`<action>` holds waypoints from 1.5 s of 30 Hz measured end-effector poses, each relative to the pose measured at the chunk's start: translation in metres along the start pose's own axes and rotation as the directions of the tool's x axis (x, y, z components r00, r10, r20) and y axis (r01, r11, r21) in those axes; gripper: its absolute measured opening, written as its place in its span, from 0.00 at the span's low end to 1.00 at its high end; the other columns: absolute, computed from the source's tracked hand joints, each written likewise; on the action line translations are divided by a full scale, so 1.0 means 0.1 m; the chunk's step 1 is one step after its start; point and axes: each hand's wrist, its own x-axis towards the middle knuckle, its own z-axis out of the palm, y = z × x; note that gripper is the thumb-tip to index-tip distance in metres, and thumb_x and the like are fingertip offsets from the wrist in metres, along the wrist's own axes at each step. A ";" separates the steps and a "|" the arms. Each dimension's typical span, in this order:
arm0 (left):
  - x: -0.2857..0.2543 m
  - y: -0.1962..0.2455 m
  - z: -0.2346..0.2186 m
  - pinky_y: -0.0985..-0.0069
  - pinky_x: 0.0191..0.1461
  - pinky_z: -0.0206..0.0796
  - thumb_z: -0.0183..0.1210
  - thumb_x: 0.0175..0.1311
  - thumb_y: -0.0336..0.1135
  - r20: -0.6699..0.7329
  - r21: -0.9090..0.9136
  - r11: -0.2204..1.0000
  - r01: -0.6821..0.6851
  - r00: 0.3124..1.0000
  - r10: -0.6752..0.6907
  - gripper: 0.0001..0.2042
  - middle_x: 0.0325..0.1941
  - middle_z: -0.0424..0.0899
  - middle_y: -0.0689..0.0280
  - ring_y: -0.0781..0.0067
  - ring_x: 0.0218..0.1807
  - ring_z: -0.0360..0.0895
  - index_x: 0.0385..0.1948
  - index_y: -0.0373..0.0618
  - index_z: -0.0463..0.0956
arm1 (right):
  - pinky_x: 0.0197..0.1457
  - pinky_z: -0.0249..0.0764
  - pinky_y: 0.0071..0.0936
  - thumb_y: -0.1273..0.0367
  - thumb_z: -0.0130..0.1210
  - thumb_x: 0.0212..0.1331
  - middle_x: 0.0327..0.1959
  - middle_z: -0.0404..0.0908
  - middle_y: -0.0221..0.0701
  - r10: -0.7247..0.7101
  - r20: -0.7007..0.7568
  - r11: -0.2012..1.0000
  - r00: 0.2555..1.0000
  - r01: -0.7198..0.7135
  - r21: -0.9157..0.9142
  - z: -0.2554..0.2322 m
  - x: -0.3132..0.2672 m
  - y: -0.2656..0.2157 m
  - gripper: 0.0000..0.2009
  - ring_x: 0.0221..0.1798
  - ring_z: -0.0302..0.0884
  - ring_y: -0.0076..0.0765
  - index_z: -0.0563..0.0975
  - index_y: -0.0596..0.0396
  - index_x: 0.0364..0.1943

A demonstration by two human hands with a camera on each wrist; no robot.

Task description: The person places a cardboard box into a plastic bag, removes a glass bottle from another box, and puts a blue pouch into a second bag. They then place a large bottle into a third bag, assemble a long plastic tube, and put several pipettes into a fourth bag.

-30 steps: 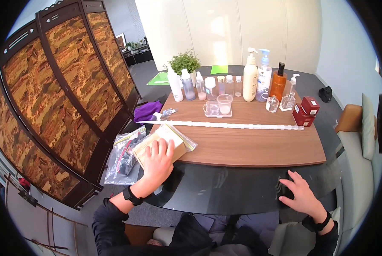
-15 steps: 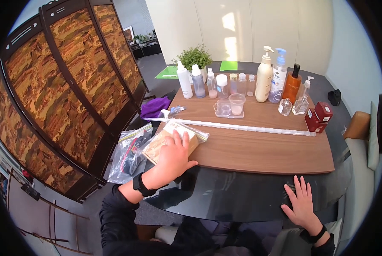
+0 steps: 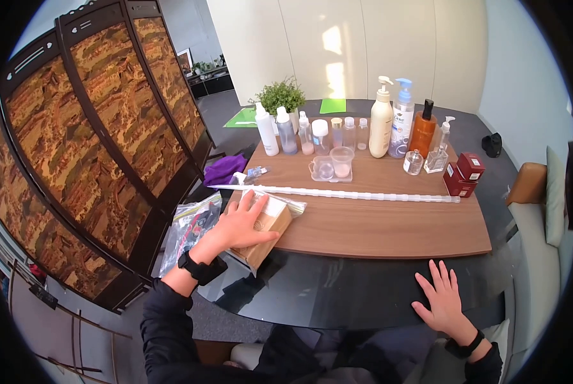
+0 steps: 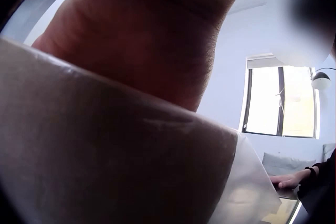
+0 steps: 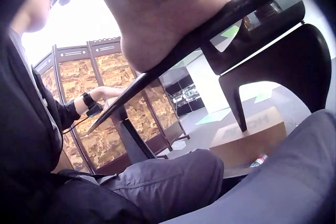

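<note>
In the head view a cardboard box [image 3: 273, 237] inside a clear zip bag [image 3: 296, 208] lies at the left front edge of the wooden board [image 3: 389, 227]. My left hand [image 3: 238, 225] rests over it, fingers spread and thumb stretched across its top. From the left wrist, the palm [image 4: 136, 45] shows above the bagged box's side [image 4: 115, 150]; the fingertips are hidden there. My right hand [image 3: 441, 299] lies flat on the dark glass table [image 3: 337, 288], fingers apart, holding nothing. The heel of that hand [image 5: 163, 29] sits at the table edge in the right wrist view.
A long white segmented strip [image 3: 363, 194] crosses the board. Behind it stand several bottles [image 3: 381, 125], a clear tray with cups [image 3: 331, 173] and red boxes [image 3: 463, 176]. Left lie a second zip bag [image 3: 187, 224] and purple cloth [image 3: 225, 170]. A folding screen [image 3: 107, 115] stands beyond.
The left hand has shifted on the bagged box, which has turned and shows more of its side. The right hand has come down from a raised, bent pose to lie flat on the glass.
</note>
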 end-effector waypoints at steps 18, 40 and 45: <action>-0.67 -0.73 -0.32 0.64 0.73 0.53 0.62 0.48 0.58 -0.103 -0.364 0.923 0.123 0.980 -0.171 0.47 0.70 0.61 0.43 0.49 0.71 0.60 0.67 0.36 0.59 | 0.73 0.42 0.60 0.51 0.55 0.56 0.73 0.52 0.50 -0.001 -0.046 1.000 0.999 0.002 0.019 0.03 -0.04 0.01 0.32 0.75 0.46 0.62 0.69 0.48 0.64; -0.09 -0.26 -0.01 0.55 0.64 0.62 0.65 0.43 0.58 -0.233 -0.210 0.970 0.120 0.958 -0.169 0.39 0.66 0.67 0.54 0.45 0.64 0.66 0.59 0.49 0.71 | 0.73 0.42 0.60 0.53 0.58 0.52 0.73 0.54 0.50 -0.005 -0.071 0.999 0.997 0.008 0.038 0.04 -0.02 0.01 0.32 0.74 0.47 0.62 0.71 0.50 0.62; -0.09 -0.33 0.05 0.56 0.64 0.61 0.66 0.45 0.58 -0.217 -0.090 0.992 0.086 0.971 -0.104 0.40 0.68 0.65 0.57 0.50 0.66 0.65 0.62 0.49 0.69 | 0.73 0.42 0.61 0.53 0.58 0.52 0.72 0.54 0.50 0.000 -0.066 0.999 0.998 0.003 0.046 0.04 -0.01 0.00 0.32 0.74 0.47 0.63 0.71 0.50 0.62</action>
